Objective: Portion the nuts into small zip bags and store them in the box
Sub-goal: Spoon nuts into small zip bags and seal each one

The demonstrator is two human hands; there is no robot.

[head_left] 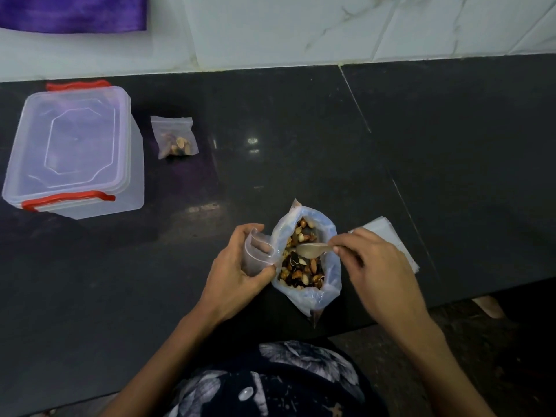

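The nuts (302,260) are sitting in an open big bag (329,276) near the desk's (270,130) front edge, between the two hands. The right hand (377,267) is pinching a spoon (313,249) in its fingers, bowl over the nuts. The left hand (237,270) is gripping an empty zip bag (257,251), mouth open, touching the big bag. A filled bag (176,138) is lying beside the lidded box (75,149) toward the desk's back left. Spare bags (388,233) are lying behind the right hand.
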